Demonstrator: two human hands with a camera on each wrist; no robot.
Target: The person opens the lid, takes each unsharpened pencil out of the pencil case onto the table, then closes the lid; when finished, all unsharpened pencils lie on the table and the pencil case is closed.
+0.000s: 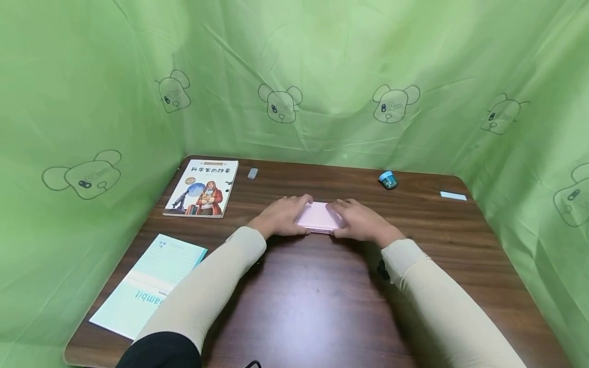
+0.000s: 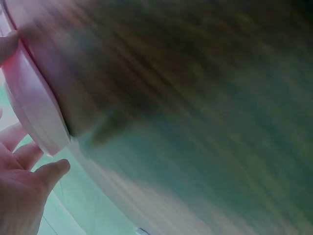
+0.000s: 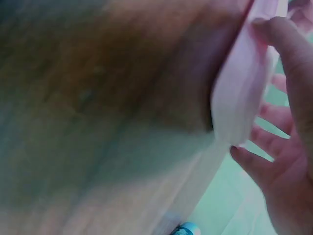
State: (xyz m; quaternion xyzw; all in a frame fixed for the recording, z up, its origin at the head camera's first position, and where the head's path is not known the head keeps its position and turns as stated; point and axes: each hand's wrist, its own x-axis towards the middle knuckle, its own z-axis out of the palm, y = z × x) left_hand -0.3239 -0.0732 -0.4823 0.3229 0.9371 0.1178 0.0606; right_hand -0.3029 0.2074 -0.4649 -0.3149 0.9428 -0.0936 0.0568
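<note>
- Pink case [image 1: 320,214], flat, smooth and faintly glossy with rounded corners, sits between both hands on the dark wood-grained table [image 1: 303,286]
- Left hand [image 1: 284,215] grips the case's left end, thumb on the near side, forefinger at the far edge, the hold spread wide
- Right hand [image 1: 361,222] grips the right end the same way, some fingers fanned out behind
- White paperback [image 1: 201,189], rectangular with a printed picture cover, lies far left, a small grey block [image 1: 252,174] beside it
- Pale-green paper notebook [image 1: 152,276] lies nearer, partly hidden by the cream left sleeve [image 1: 225,276]
- Rounded, blue-topped container [image 1: 388,180] and thin, straight pale strip [image 1: 453,196] lie to the right
- Creased green fabric [image 1: 331,51] hangs around
</note>
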